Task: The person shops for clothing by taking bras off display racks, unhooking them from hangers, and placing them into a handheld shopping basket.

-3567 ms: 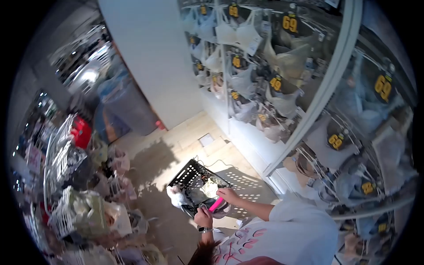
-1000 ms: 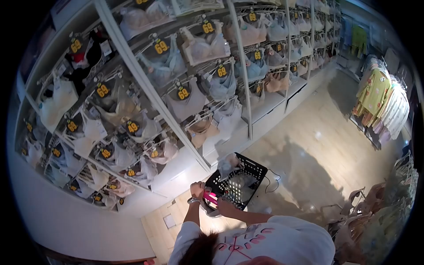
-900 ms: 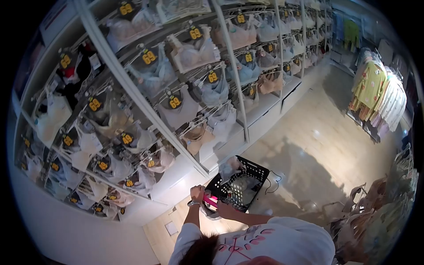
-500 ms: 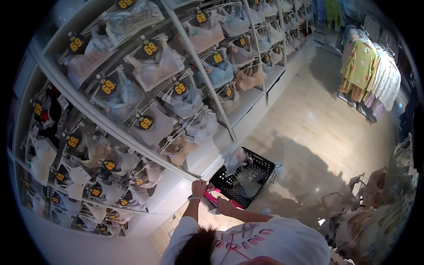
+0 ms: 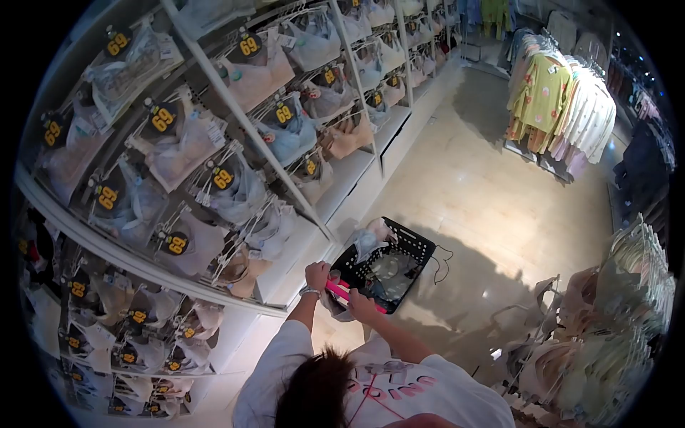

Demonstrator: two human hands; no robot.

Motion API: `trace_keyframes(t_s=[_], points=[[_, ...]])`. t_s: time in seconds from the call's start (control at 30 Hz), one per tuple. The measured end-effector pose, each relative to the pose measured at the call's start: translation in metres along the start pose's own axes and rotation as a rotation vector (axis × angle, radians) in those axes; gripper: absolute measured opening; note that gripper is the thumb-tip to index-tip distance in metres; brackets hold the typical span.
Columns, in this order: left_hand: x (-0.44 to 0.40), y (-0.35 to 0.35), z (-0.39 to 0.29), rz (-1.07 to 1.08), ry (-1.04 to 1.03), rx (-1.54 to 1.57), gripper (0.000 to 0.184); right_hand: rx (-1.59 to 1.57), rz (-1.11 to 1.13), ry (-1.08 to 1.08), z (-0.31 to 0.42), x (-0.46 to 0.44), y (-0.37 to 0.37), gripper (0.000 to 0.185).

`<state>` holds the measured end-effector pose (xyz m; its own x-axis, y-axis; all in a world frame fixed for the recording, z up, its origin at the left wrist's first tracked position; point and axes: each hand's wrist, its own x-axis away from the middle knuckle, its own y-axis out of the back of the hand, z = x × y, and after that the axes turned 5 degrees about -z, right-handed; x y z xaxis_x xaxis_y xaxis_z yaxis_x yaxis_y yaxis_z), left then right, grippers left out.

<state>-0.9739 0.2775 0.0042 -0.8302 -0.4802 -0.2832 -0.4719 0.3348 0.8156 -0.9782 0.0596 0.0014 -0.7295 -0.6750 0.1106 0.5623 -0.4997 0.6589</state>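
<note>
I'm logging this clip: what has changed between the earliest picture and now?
The view has swung right: the bra display, formerly on the right, now fills the left, and a hanging yellow top has appeared. Left hand and right hand still hold the pink handle of the black basket.

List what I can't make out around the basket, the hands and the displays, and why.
All in the head view:
Floor of the black perforated plastic basket: mostly covered by the pale, crumpled contents.
Palms of the left hand and right hand: hidden by the hands' own backs around the straight pink handle.
Print on the small white tags: too small.
Pale green hanging garments: cut off at right by the dark lens edge.
</note>
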Motion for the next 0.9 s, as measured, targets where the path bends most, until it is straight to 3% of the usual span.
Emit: trace_keyframes(t_s=[0.3, 0.4, 0.5, 0.9], points=[[-0.141, -0.123, -0.062, 0.050, -0.139, -0.005, 0.027, -0.033, -0.309, -0.070, -0.081, -0.095, 0.103, 0.033], [-0.187, -0.146, -0.102, 0.152, -0.069, 0.079, 0.027, -0.013, -0.356, -0.105, -0.099, -0.128, 0.147, 0.038], [-0.227, -0.179, -0.129, 0.018, -0.165, -0.021, 0.027, -0.019, -0.383, -0.165, -0.138, -0.164, 0.174, 0.043], [-0.354, -0.270, -0.238, -0.017, -0.197, -0.032, 0.025, -0.212, -0.522, -0.267, -0.262, -0.280, 0.290, 0.046]])
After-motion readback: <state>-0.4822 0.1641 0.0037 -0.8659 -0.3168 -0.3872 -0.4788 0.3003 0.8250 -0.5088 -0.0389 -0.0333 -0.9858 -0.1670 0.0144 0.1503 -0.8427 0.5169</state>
